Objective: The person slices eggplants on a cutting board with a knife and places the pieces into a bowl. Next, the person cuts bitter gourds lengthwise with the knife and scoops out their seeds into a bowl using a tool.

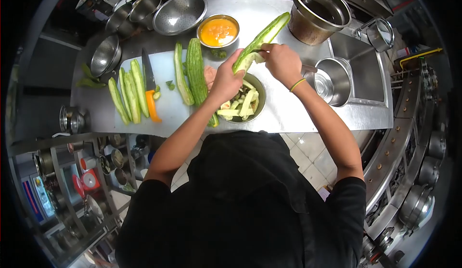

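Note:
My left hand [227,81] is closed around the lower end of a long green gourd piece [264,37], tilted up to the right, its pale inside showing. My right hand [281,63] is pinched at its near right side, by a pale scrap; what its fingertips grip is too small to tell. Beneath sits a metal bowl [263,99] of pale green pieces. Left of my left hand, a whole bumpy gourd [195,68] and a cut length [181,75] lie on the white board [166,109]. Several cut strips [134,92] lie beside an orange-handled knife [153,105].
Behind my hands stands a bowl of orange liquid [218,31], with a colander [180,14] to its left. A large metal pot [320,13] stands at the back right. Another pot [332,81] sits by the sink [368,66].

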`<state>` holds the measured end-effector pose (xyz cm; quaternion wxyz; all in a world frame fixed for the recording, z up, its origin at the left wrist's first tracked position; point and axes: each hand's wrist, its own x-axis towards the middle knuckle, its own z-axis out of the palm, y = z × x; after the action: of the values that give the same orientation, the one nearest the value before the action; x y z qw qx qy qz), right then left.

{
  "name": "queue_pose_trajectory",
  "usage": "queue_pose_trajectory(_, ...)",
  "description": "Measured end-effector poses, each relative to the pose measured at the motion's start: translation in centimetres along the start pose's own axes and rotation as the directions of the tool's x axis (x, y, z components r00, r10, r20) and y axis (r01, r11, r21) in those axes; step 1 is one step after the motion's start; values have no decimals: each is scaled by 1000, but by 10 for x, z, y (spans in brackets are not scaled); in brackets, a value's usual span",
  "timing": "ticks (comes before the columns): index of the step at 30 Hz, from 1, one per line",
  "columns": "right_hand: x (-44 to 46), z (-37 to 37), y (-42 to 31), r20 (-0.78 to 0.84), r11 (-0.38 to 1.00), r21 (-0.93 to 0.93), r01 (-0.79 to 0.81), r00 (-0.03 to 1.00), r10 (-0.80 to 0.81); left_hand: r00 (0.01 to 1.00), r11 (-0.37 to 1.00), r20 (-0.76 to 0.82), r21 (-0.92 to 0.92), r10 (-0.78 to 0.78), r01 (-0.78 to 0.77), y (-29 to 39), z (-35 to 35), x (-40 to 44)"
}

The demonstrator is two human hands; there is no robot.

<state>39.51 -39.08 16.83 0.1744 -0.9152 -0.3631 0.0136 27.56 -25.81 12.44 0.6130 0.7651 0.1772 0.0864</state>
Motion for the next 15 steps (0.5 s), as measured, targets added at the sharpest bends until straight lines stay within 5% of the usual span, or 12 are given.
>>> queue_pose_trajectory(5, 7, 1, 7, -201, 956, -287, 61, 972, -122, 999, 998, -32, -63, -29, 27, 6, 0, -3)
queue_pose_trajectory(8, -1, 19, -14, -46, 954, -285, 97, 992, -115, 995, 994, -25, 54, 97, -95, -3, -2, 3)
queue_pose_trajectory(10, -3, 19, -19, -73, 952, -282, 120, 987, -146, 1000, 989, -18, 146, 16, -13, 9, -6, 3)
queue_pose_trajectory(15, -7, 42, -23, 54, 1000, -30, -11, 998, 13, 995, 967, 50, 235, 88, -98, 4, -14, 19)
